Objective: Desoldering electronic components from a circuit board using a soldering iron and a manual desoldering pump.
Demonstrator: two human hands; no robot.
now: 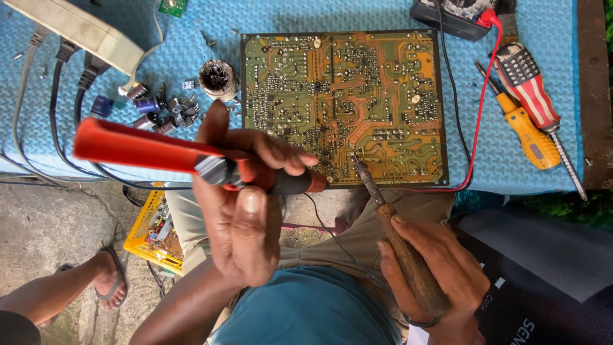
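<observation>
Left hand (239, 223), centre frame, fingers wrapped round a red pump (185, 158), thumb up by its grey collar. Right hand (437, 265), lower right, gripping a wooden-handled iron (399, 239), tip touching the board (343, 107) w/ copper tracks, upper centre. Screwdrivers (530, 108) lie far right.

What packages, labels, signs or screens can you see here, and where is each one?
No screens or signs show.
Yellow crate: below the table edge, left of the left hand; rectangular, holding boards.
Printed dark fabric: bottom right, beside the right hand; black with white lettering.
Striped screwdriver handle: upper right on the blue mat; red, white, blue.
</observation>
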